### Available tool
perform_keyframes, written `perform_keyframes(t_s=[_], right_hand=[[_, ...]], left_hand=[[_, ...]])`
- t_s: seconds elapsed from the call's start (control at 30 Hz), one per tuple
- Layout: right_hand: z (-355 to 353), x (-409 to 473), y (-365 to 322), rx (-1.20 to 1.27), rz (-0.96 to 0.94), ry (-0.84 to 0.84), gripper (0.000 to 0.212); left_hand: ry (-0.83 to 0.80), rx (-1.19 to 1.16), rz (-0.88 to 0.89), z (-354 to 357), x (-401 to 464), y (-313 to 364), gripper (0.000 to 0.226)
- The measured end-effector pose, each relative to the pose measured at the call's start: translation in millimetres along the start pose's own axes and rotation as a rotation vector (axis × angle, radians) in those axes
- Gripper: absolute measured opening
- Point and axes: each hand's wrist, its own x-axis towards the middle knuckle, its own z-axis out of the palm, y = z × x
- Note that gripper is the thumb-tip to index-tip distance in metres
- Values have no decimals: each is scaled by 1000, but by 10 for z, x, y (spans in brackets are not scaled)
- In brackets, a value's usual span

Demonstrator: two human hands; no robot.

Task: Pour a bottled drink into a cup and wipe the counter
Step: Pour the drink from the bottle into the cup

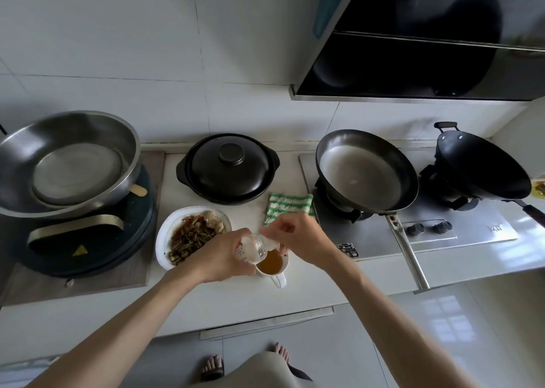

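tipping a clear plastic bottle [250, 247] with both hands, left hand [221, 253] gripping its body, right hand [298, 240] pinching its far end, over my white cup [272, 265] of amber drink on the white desk [236, 299].

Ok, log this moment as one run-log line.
step: pouring | left hand: holds tilted bottle over cup | right hand: on bottle's far end | cup: amber drink inside | striped cloth: untouched on counter

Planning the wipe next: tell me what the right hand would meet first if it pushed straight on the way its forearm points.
Most likely the clear plastic bottle that the right hand already touches over the white cup of brown drink. Beyond it come the left hand and the white plate of stir-fried food, though depth is unclear.
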Motion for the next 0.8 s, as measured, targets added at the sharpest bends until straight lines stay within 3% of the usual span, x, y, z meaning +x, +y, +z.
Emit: perform_keyframes(t_s=[0.13, 0.2, 0.33, 0.4, 0.6, 0.8], right_hand=[[304, 80, -12, -141, 163, 12, 48], [323, 45, -20, -376, -13, 80, 58], [150, -92, -130, -561, -543, 267, 27], [137, -136, -193, -586, -664, 286, 22], [249, -67, -261, -626, -521, 357, 24], [472, 130, -57, -675, -297, 212, 50]], left_hand=[[70, 78, 24, 86, 11, -7, 39], [-9, -40, -18, 64, 1, 5, 40], [-230, -206, 23, -111, -95, 57, 37], [-257, -215, 42, -170, -152, 97, 35], [-85, -138, 68, -131, -154, 133, 35], [73, -78, -10, 181, -68, -107, 39]])
